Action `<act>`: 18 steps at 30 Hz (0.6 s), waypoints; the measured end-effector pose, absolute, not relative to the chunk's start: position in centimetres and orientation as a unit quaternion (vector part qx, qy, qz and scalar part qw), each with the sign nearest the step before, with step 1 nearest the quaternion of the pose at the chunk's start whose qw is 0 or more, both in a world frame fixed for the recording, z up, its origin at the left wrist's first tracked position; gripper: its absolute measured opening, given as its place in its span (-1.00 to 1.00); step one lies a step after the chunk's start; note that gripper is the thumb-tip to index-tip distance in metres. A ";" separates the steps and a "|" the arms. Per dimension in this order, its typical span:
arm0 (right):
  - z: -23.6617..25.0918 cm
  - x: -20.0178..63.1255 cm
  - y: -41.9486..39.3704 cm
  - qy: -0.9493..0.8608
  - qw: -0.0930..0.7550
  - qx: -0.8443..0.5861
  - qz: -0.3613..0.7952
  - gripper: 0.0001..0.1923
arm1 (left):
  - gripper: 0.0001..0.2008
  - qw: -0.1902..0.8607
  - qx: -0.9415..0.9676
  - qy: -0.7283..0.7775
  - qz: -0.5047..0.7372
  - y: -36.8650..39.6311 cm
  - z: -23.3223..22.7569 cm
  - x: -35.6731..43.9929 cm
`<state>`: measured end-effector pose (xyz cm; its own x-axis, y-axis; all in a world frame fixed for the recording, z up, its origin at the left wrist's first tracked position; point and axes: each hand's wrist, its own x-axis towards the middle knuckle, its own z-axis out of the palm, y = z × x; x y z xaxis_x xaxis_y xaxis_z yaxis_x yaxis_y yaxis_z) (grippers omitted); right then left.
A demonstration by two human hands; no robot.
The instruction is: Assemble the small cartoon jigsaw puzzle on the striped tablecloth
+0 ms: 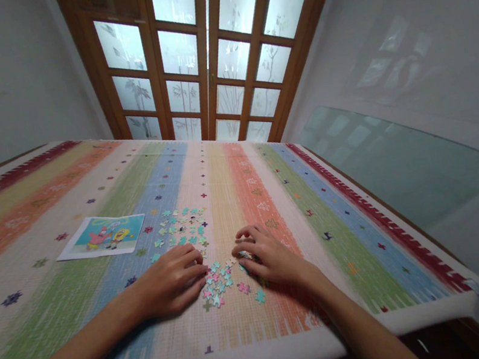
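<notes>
Both hands are resting palm-down on a table that is wearing a cloth striped in green, blue, cream, orange and red. The left hand is lying flat with its fingers stretched toward the middle, the fingertips touching the near pile of puzzle pieces; it is gripping nothing that can be seen. The right hand is sitting just across that pile with its fingers curled downward over a few pieces at the pile's right edge, and whether it is actually pinching one is impossible to tell, since the fingertips are hiding what is under them. The near pile is lying between the two hands, close to the table's front edge, with a couple of loose pieces trailing toward the person. A second scatter of pieces, mostly turquoise, is spreading out just beyond the left hand on the blue and cream stripes. Farther left, well apart from both hands, a printed cartoon picture is lying flat on the cloth. Behind the table a wooden door with frosted glass panes is standing closed, and a glass-topped surface is showing off to the right
</notes>
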<state>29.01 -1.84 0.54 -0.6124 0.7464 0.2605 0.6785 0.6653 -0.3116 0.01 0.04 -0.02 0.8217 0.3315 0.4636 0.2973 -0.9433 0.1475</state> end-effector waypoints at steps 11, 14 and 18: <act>0.3 28.7 -1.8 -0.893 0.211 -0.373 0.136 -0.90 | -0.78 0.042 0.952 0.164 0.253 0.0 0.1 0.1; 0.6 28.5 -2.0 -0.892 0.211 -0.373 0.144 -0.94 | -0.78 0.042 0.951 0.163 0.260 -0.1 0.2 0.1; 0.7 28.1 -2.2 -0.888 0.209 -0.375 0.166 -0.93 | -0.79 0.045 0.951 0.164 0.258 0.0 0.1 0.1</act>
